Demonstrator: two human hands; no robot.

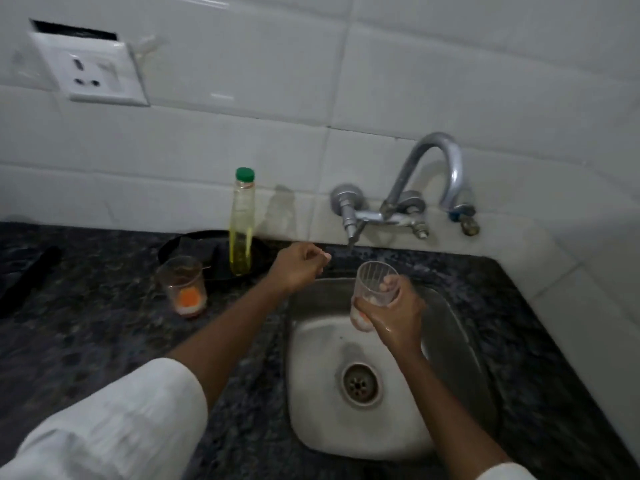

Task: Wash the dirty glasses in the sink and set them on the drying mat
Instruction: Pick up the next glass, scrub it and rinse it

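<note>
head view | right hand (398,315) fingers (389,284) are gripping a clear ribbed drinking glass (372,289), tilted over the steel sink (460,341) | left hand (298,268) fingers are curling loosely, empty, reaching near the chrome tap lever (353,225) | second clear glass with orange residue (183,287) is waiting on the dark speckled counter (86,341), left of them | risk: wet fingers are likely slippery, so the glass could drop

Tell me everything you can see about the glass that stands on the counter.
The glass on the counter is clear, tapered, wider at the rim, and stands upright on the dark speckled counter, left of the sink. Orange residue lies at its bottom. No hand touches it. The yellow bottle stands just behind it to the right.
</note>
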